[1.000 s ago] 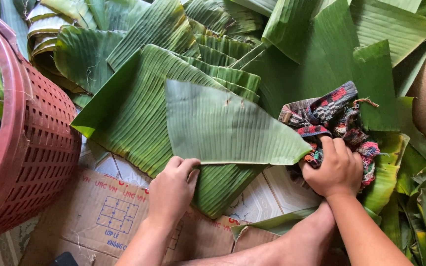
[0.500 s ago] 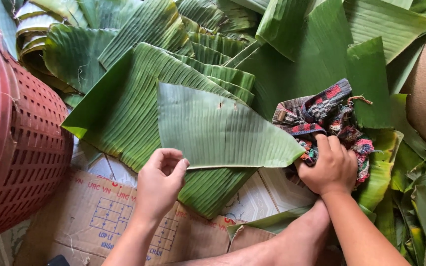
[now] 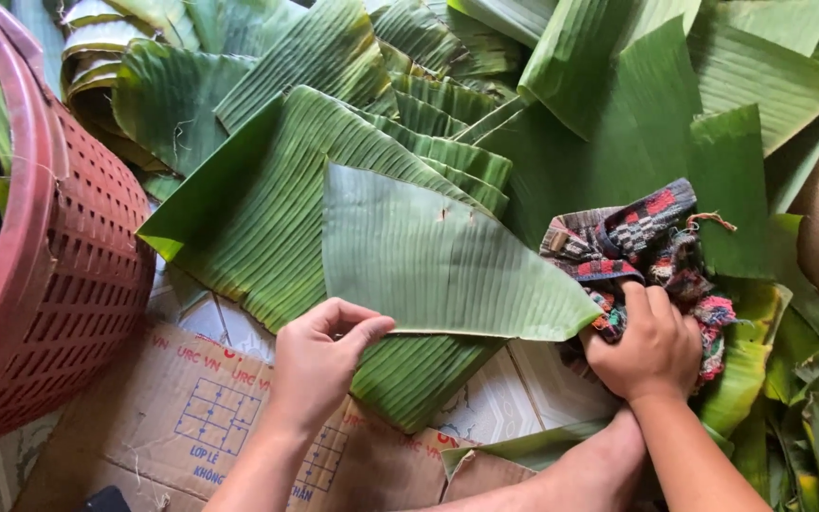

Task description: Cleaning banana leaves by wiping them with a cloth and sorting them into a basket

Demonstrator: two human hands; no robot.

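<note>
Left hand [image 3: 319,356] pinches the edge of the top banana leaf [image 3: 433,256]; right hand [image 3: 646,346] clutches a patterned cloth [image 3: 642,242].

The left hand [image 3: 319,356] pinches the near edge of a pale banana leaf piece [image 3: 428,261] lying on larger leaves [image 3: 258,209], while the right hand [image 3: 651,346] presses a patterned cloth [image 3: 637,237] beside it, a red basket [image 3: 68,275] at left.

Both forearms bare, no sleeves in view; left hand [image 3: 313,365] and right hand [image 3: 645,346] ungloved (no rings, watch)
</note>
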